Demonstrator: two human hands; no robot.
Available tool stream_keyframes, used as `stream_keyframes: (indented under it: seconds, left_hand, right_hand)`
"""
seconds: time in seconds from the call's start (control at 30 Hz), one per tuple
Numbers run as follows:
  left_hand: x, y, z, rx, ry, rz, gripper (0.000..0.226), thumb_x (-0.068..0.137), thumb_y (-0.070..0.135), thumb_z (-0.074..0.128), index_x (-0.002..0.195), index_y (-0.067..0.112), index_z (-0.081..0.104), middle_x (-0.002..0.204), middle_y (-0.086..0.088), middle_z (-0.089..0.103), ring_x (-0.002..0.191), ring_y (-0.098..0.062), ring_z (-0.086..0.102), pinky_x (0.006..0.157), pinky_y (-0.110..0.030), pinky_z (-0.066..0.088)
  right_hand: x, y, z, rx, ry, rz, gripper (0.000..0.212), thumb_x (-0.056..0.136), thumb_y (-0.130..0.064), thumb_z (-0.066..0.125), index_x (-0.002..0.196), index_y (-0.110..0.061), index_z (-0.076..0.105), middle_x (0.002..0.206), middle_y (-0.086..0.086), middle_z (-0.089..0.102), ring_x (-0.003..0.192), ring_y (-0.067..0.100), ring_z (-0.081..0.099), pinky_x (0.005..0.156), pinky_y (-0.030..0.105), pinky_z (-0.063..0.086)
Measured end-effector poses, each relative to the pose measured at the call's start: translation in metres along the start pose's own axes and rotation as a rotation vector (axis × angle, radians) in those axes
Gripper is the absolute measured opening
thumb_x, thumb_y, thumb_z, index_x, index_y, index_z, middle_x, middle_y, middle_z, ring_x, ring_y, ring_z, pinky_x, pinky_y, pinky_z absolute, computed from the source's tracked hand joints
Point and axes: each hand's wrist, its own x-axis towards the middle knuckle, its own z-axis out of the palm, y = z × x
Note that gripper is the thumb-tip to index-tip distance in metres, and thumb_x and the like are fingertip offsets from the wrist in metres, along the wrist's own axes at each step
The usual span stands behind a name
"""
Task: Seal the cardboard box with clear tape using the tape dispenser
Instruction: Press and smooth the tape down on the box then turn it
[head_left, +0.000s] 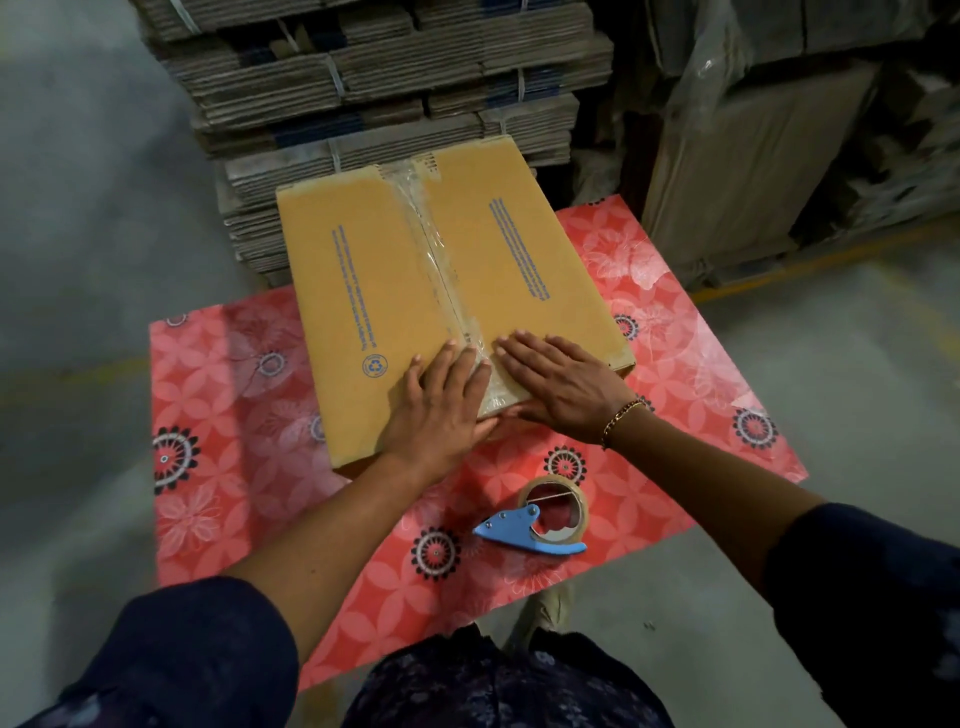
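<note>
Both flat, empty hands, left hand (441, 410) and right hand (563, 387), press clear tape (441, 270) onto the cardboard box (363, 291) seam, bonding it, with the tape dispenser (540, 519) parked at 6 o'clock on the tabletop (234, 415).

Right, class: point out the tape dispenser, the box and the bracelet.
tape dispenser (511, 525): head view, on its blue handle.
box (363, 291): head view, on the left top flap.
bracelet (621, 418): head view, on the chain at the right wrist.

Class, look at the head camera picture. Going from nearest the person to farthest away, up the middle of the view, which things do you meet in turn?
tape dispenser → the two hands, left hand and right hand, pressed flat on the near end of the cardboard box → clear tape along the seam → stacks of flattened cartons
</note>
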Motion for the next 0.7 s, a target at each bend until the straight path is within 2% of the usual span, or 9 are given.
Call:
stream_keyframes:
  seconds: [0.13,0.27,0.33,0.4,0.5,0.53,0.6,0.67,0.7]
  left_hand:
    - [0.000,0.000,0.000,0.021,-0.088,-0.013,0.073,0.094,0.061,0.035,0.147,0.011,0.043,0.157,-0.015,0.043,0.148,-0.037,0.037,0.110,-0.062,0.035]
    - [0.001,0.003,-0.003,0.016,-0.116,-0.032,0.075,0.093,0.062,0.031,0.146,0.010,0.046,0.157,-0.016,0.044,0.147,-0.037,0.040,0.110,-0.064,0.037]
    - [0.002,0.006,-0.006,0.027,-0.141,-0.047,0.074,0.092,0.060,0.037,0.146,0.009,0.046,0.156,-0.017,0.045,0.146,-0.038,0.041,0.110,-0.065,0.037]
    - [0.001,0.012,-0.008,0.029,-0.146,-0.078,0.075,0.090,0.056,0.055,0.148,0.008,0.044,0.158,-0.017,0.043,0.149,-0.038,0.036,0.114,-0.067,0.034]
    - [-0.002,0.016,-0.010,0.007,-0.167,-0.098,0.088,0.084,0.044,0.070,0.156,0.011,0.031,0.167,-0.015,0.027,0.156,-0.035,0.018,0.122,-0.064,0.021]
    - [-0.002,0.015,-0.012,-0.008,-0.176,-0.092,0.092,0.084,0.046,0.069,0.158,0.013,0.026,0.169,-0.013,0.020,0.158,-0.033,0.011,0.124,-0.061,0.015]
    - [-0.003,0.011,-0.018,-0.045,-0.182,-0.104,0.096,0.087,0.067,0.058,0.160,0.018,0.019,0.171,-0.010,0.013,0.159,-0.028,0.005,0.127,-0.055,0.009]
    - [-0.007,0.007,-0.021,-0.053,-0.136,-0.167,0.095,0.087,0.083,0.036,0.159,0.022,0.023,0.171,-0.009,0.017,0.158,-0.027,0.012,0.126,-0.053,0.013]
    - [-0.009,0.006,-0.020,-0.044,-0.099,-0.214,0.093,0.089,0.084,0.026,0.159,0.023,0.026,0.170,-0.008,0.021,0.157,-0.028,0.017,0.124,-0.054,0.019]
  right_hand:
    - [0.001,0.001,0.005,0.024,0.023,-0.012,0.079,0.098,-0.064,0.023,0.156,-0.012,0.025,0.165,0.006,0.025,0.152,0.024,0.023,0.121,0.043,0.027]
    - [0.001,0.002,0.005,0.048,-0.015,-0.022,0.082,0.097,-0.066,0.009,0.157,-0.012,0.022,0.166,0.006,0.023,0.153,0.024,0.021,0.122,0.043,0.023]
    - [0.002,0.002,0.005,0.049,-0.024,-0.023,0.080,0.097,-0.064,0.015,0.157,-0.012,0.021,0.166,0.006,0.023,0.153,0.025,0.021,0.122,0.043,0.023]
    - [0.002,0.003,0.006,0.038,-0.023,-0.031,0.078,0.096,-0.061,0.025,0.157,-0.013,0.021,0.166,0.006,0.023,0.153,0.025,0.021,0.121,0.043,0.023]
    - [0.001,0.004,0.007,0.021,-0.021,-0.044,0.080,0.094,-0.054,0.045,0.157,-0.012,0.020,0.166,0.005,0.022,0.153,0.025,0.020,0.121,0.043,0.022]
    - [0.000,0.004,0.006,0.029,-0.019,-0.046,0.080,0.094,-0.052,0.050,0.157,-0.013,0.020,0.166,0.005,0.022,0.153,0.025,0.020,0.121,0.043,0.021]
    - [0.000,0.003,0.002,0.052,-0.019,-0.048,0.078,0.093,-0.046,0.052,0.157,-0.014,0.021,0.166,0.004,0.022,0.153,0.025,0.020,0.121,0.044,0.021]
    - [-0.002,0.003,0.000,0.076,-0.015,-0.053,0.077,0.092,-0.048,0.045,0.157,-0.015,0.021,0.166,0.004,0.021,0.153,0.024,0.019,0.122,0.044,0.020]
    - [-0.003,0.003,-0.001,0.091,-0.012,-0.053,0.080,0.089,-0.054,0.040,0.157,-0.015,0.022,0.166,0.005,0.022,0.153,0.024,0.019,0.122,0.045,0.020]
